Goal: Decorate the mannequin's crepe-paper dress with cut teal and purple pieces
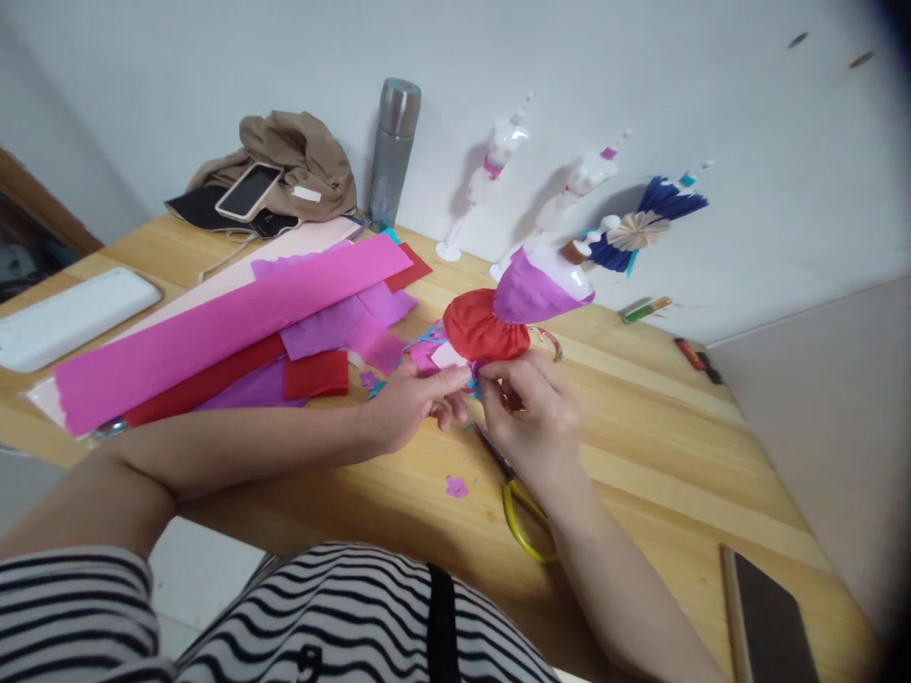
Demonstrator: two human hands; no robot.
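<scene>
In front of me my left hand [417,403] and my right hand [537,408] meet over the table. Thumb and fingertips of my right hand pinch a small dark purple paper piece [477,368]. My left thumb presses at its edge, with the other left fingers curled below. Just behind stands or leans a bottle-like figure [545,289] in a purple paper top and a puffed red paper skirt [478,323]. Scissors [523,517] with yellow handles lie partly under my right hand. A pink-purple paper flower [456,487] rests near them.
Paper sheets and strips [234,327] pile up at left, beside a white case [78,318]. Behind are a cap with a phone [248,192], a thermos [395,152] and white figures [498,156]. A blue pleated-paper figure [633,228] leans near the wall. Another phone [772,617] lies front right.
</scene>
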